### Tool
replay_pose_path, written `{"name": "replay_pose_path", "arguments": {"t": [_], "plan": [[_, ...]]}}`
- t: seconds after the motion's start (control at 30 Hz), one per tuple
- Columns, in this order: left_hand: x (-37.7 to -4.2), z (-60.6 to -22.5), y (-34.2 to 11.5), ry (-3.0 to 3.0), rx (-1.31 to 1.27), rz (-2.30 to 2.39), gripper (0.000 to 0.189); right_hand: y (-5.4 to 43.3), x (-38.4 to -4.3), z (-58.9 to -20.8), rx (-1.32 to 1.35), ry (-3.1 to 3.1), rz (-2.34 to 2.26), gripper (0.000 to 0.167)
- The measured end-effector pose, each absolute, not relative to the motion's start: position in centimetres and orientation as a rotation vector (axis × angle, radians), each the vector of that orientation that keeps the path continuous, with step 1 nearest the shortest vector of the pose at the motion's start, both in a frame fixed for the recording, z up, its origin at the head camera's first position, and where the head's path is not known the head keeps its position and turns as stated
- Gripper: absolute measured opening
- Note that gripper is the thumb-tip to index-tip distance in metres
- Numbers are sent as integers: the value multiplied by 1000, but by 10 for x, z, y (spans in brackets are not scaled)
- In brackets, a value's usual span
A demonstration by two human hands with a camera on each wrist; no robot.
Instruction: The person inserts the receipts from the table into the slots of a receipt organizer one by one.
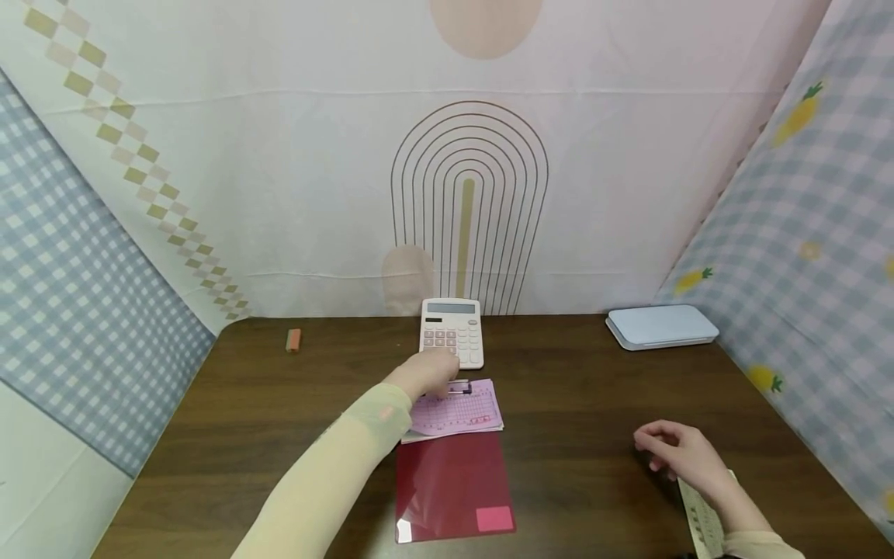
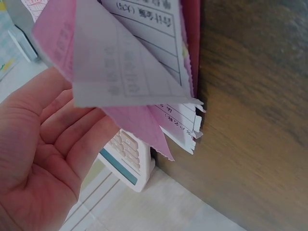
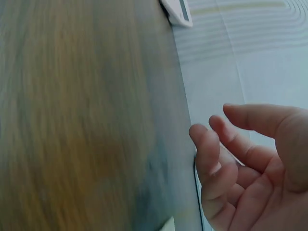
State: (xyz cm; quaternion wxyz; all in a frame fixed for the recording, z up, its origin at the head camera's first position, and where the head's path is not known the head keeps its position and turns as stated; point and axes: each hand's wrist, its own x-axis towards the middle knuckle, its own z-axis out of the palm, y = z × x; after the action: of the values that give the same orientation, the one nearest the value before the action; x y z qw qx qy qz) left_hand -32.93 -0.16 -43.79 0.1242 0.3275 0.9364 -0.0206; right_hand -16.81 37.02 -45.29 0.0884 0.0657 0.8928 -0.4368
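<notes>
My left hand (image 1: 434,371) is at the top edge of a stack of pink and white form sheets (image 1: 457,411), beside a metal clip (image 1: 460,387). In the left wrist view, loose sheets (image 2: 110,62) bend up and hide the ends of the thumb and fingers, which are curled in against the paper. Beneath the stack lies a see-through red clipboard (image 1: 450,485) with a pink label in its corner. Over the right side of the table, my right hand (image 1: 680,454) has loosely bent fingers with nothing between them. A pale ruler-like strip (image 1: 701,516) lies under that wrist.
A white calculator (image 1: 471,335) stands just behind the left hand, against the back cloth. An orange eraser (image 1: 294,340) lies at the back left of the brown table (image 1: 573,435). Toward the back right is a light blue case (image 1: 663,326).
</notes>
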Motion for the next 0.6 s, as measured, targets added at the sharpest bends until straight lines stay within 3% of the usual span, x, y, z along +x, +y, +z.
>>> {"name": "replay_pose_path", "arguments": {"t": [0.6], "plan": [[-327, -437, -3, 2746, 966, -48, 28, 440, -142, -450, 384, 2712, -982, 50]]}}
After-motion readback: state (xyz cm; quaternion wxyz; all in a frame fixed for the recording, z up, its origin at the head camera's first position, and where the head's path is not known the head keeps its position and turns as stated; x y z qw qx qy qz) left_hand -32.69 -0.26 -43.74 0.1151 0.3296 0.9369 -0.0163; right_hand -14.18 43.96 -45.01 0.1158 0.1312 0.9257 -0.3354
